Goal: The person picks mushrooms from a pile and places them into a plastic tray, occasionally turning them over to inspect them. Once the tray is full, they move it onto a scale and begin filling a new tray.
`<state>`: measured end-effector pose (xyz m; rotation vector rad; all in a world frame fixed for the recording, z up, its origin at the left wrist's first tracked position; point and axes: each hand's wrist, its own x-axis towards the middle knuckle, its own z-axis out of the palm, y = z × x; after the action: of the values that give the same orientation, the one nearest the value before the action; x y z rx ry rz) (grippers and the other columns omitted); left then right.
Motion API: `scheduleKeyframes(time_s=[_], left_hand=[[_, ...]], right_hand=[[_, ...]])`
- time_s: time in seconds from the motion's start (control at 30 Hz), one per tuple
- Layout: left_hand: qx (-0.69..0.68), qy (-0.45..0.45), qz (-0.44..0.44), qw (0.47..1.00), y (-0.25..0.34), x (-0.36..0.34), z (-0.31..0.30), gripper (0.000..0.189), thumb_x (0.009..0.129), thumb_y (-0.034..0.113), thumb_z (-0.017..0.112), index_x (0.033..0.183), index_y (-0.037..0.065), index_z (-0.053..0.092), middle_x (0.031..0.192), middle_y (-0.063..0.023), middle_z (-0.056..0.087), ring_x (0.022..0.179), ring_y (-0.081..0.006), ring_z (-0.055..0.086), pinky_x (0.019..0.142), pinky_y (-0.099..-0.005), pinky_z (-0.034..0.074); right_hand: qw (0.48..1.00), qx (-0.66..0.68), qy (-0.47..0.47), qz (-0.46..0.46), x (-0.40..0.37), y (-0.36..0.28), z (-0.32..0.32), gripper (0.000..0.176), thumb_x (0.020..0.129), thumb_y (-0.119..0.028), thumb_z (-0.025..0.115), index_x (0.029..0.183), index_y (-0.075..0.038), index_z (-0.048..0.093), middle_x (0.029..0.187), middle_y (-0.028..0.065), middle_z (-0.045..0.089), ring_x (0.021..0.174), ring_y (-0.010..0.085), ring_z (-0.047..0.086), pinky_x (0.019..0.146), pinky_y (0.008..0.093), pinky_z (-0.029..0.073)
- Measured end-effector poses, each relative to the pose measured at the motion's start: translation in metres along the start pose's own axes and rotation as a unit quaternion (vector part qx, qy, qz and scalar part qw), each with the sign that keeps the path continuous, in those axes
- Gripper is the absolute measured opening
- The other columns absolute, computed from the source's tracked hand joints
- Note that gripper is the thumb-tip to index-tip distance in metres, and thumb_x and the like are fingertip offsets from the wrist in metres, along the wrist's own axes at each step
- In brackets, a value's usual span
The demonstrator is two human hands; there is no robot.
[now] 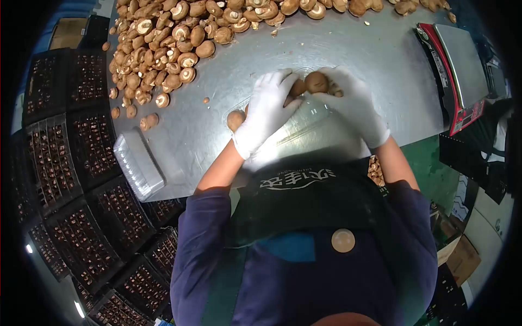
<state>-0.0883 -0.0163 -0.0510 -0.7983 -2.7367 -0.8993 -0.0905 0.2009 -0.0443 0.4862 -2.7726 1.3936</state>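
Both my hands wear white gloves and meet over a clear plastic tray (312, 111) on the metal table. The thumb and fingers of my left hand (263, 108) curl round a brown mushroom (296, 88). My right hand (353, 100) closes on a round brown mushroom (316, 82), with paler mushroom parts showing under its fingers. Left of my left wrist, another mushroom (235, 120) sits at the tray's end, partly behind the glove. The glove also hides much of the tray.
A large heap of mushrooms (163, 49) covers the table's far left and back. Stacked clear plastic trays (138, 163) lie at the left edge. A red-framed scale (459, 70) stands at the right. Black crates of mushrooms (81, 239) fill the floor to the left.
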Motion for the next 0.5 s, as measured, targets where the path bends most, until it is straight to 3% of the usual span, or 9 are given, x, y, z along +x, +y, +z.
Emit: scheduleKeyframes(time_s=[0.13, 0.2, 0.23, 0.27, 0.3, 0.4, 0.43, 0.47, 0.5], left_hand=[[0.091, -0.017, -0.025, 0.995, -0.002, -0.018, -0.004, 0.055, 0.073, 0.016, 0.074, 0.124, 0.005, 0.056, 0.115, -0.0145, 0.061, 0.109, -0.0317, 0.057, 0.095, -0.0392, 0.044], [0.001, -0.039, -0.143, 0.989, -0.015, -0.029, 0.004, 0.058, 0.074, 0.019, 0.075, 0.126, 0.004, 0.054, 0.112, -0.0163, 0.061, 0.105, -0.0331, 0.059, 0.092, -0.0394, 0.047], [-0.011, -0.01, -0.14, 0.99, -0.016, -0.031, 0.003, 0.059, 0.074, 0.02, 0.076, 0.126, 0.004, 0.053, 0.112, -0.0179, 0.061, 0.102, -0.0343, 0.061, 0.089, -0.0392, 0.049], [-0.013, -0.01, -0.14, 0.99, -0.014, -0.031, 0.001, 0.059, 0.074, 0.02, 0.076, 0.126, 0.004, 0.053, 0.112, -0.0179, 0.061, 0.102, -0.0343, 0.061, 0.089, -0.0392, 0.049], [-0.025, -0.02, -0.151, 0.988, -0.009, -0.029, -0.004, 0.058, 0.074, 0.019, 0.076, 0.125, 0.004, 0.054, 0.113, -0.0177, 0.061, 0.104, -0.0343, 0.06, 0.09, -0.0396, 0.048], [-0.007, -0.028, -0.13, 0.991, -0.014, -0.031, -0.001, 0.057, 0.072, 0.017, 0.077, 0.124, 0.005, 0.055, 0.115, -0.0172, 0.061, 0.107, -0.0344, 0.059, 0.091, -0.0407, 0.048], [0.025, -0.024, -0.102, 0.994, -0.018, -0.033, 0.002, 0.056, 0.072, 0.016, 0.077, 0.122, 0.005, 0.055, 0.116, -0.0171, 0.061, 0.109, -0.0345, 0.058, 0.092, -0.0414, 0.048], [0.025, -0.027, -0.103, 0.994, -0.022, -0.034, 0.004, 0.056, 0.072, 0.016, 0.077, 0.122, 0.005, 0.055, 0.116, -0.0171, 0.061, 0.109, -0.0345, 0.058, 0.092, -0.0414, 0.048], [0.039, 0.009, -0.065, 0.997, -0.024, -0.032, 0.003, 0.055, 0.071, 0.016, 0.078, 0.12, 0.005, 0.056, 0.116, -0.0172, 0.061, 0.109, -0.0344, 0.058, 0.093, -0.0417, 0.047]], right_hand=[[0.99, -0.138, -0.037, -0.019, 0.0, -0.006, 0.009, 0.05, 0.075, -0.023, 0.079, 0.12, -0.008, 0.062, 0.097, 0.0113, 0.064, 0.079, 0.0224, 0.066, 0.07, 0.031, 0.053], [0.994, -0.078, -0.051, 0.056, -0.003, -0.012, -0.001, 0.049, 0.08, -0.019, 0.074, 0.124, -0.004, 0.058, 0.1, 0.0098, 0.063, 0.08, 0.0187, 0.064, 0.07, 0.0288, 0.051], [0.966, 0.201, -0.002, 0.165, 0.0, -0.006, -0.007, 0.049, 0.081, -0.017, 0.073, 0.125, 0.0, 0.056, 0.1, 0.0082, 0.062, 0.082, 0.0164, 0.063, 0.073, 0.0265, 0.05], [0.847, 0.461, 0.048, 0.258, 0.003, 0.001, -0.013, 0.05, 0.082, -0.014, 0.071, 0.125, 0.003, 0.054, 0.099, 0.0066, 0.061, 0.085, 0.0142, 0.062, 0.076, 0.0241, 0.049], [0.793, 0.559, 0.015, 0.242, 0.006, 0.006, -0.022, 0.05, 0.081, -0.008, 0.07, 0.124, 0.008, 0.051, 0.102, 0.0043, 0.058, 0.091, 0.0113, 0.059, 0.081, 0.0218, 0.047], [0.813, 0.536, 0.028, 0.226, -0.007, -0.002, -0.016, 0.052, 0.079, -0.002, 0.071, 0.126, 0.004, 0.05, 0.108, 0.0041, 0.057, 0.095, 0.0112, 0.059, 0.083, 0.0221, 0.047], [0.863, 0.449, 0.031, 0.227, -0.011, -0.006, -0.007, 0.054, 0.078, -0.001, 0.071, 0.127, -0.002, 0.05, 0.111, 0.0038, 0.058, 0.097, 0.0131, 0.059, 0.084, 0.0239, 0.048], [0.862, 0.451, 0.031, 0.229, -0.014, -0.014, 0.0, 0.054, 0.078, -0.001, 0.071, 0.127, -0.002, 0.05, 0.111, 0.0038, 0.058, 0.097, 0.0131, 0.059, 0.084, 0.0239, 0.048], [0.926, 0.344, 0.039, 0.154, -0.017, -0.023, 0.007, 0.052, 0.077, -0.002, 0.073, 0.125, -0.005, 0.051, 0.109, 0.0036, 0.059, 0.098, 0.0131, 0.059, 0.084, 0.0243, 0.048]])
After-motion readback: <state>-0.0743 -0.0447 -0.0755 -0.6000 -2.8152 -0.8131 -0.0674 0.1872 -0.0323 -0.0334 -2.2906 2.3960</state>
